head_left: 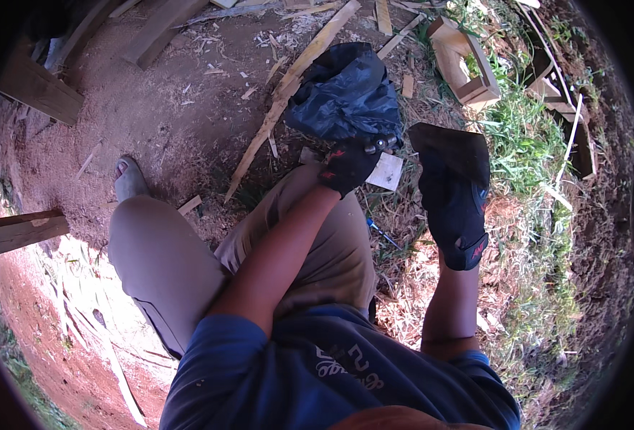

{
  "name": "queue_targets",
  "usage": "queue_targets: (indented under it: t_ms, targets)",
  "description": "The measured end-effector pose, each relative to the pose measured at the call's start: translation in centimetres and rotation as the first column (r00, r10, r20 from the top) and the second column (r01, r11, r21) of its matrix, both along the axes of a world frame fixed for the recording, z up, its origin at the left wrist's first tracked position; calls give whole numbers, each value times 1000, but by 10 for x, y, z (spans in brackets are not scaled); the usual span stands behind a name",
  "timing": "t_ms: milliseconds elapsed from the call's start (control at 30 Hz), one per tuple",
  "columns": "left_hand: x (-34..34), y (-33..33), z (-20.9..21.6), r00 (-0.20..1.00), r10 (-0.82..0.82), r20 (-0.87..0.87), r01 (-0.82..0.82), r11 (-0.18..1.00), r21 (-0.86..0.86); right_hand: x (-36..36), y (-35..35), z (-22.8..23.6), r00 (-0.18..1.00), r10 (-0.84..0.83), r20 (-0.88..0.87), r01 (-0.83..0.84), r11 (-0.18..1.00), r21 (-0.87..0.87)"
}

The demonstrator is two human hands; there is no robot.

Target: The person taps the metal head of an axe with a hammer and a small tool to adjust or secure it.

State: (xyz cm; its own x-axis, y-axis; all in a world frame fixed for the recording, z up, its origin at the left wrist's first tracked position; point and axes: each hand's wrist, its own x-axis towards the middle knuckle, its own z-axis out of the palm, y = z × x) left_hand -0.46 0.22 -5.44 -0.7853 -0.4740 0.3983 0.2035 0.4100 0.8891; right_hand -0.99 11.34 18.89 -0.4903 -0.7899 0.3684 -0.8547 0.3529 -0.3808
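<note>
My left hand (349, 166), in a black glove with red marks, is closed beside my raised knee. A small dark tool with shiny metal parts (383, 143) sticks out of its grip; its kind is unclear. Just beyond lies a crumpled black plastic bag (345, 93). On the right, my right hand (449, 204), gloved likewise, is closed around a dark, flat-faced block (451, 147) with a slanted edge. The fingers on its far side are hidden. Between my hands, a pale square piece (385, 172) lies near the ground.
A long rough wood strip (288, 89) runs beside the bag. An open wooden frame (467, 64) sits on grass at the upper right. Thick timbers (41, 89) stand at the left. A thin blue-ended tool (383, 233) lies by my thigh. Wood chips litter the soil.
</note>
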Motion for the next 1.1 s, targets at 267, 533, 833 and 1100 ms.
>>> queue_targets:
  t_ms: [267,533,833,1100]
  targets:
    - [-12,7,-20,1000,7,20,-4,991,-131,-22,26,-27,990,-13,-138,52,957,284]
    - [-18,2,-13,991,-87,99,103,979,-173,-36,36,-65,990,-135,42,119,957,265]
    - [1,14,12,951,303,-59,-308,935,-173,-109,182,-165,602,-660,-449,795,441,418]
    - [-5,7,-4,917,399,10,-391,903,-180,-129,210,-202,872,-365,-326,460,839,291]
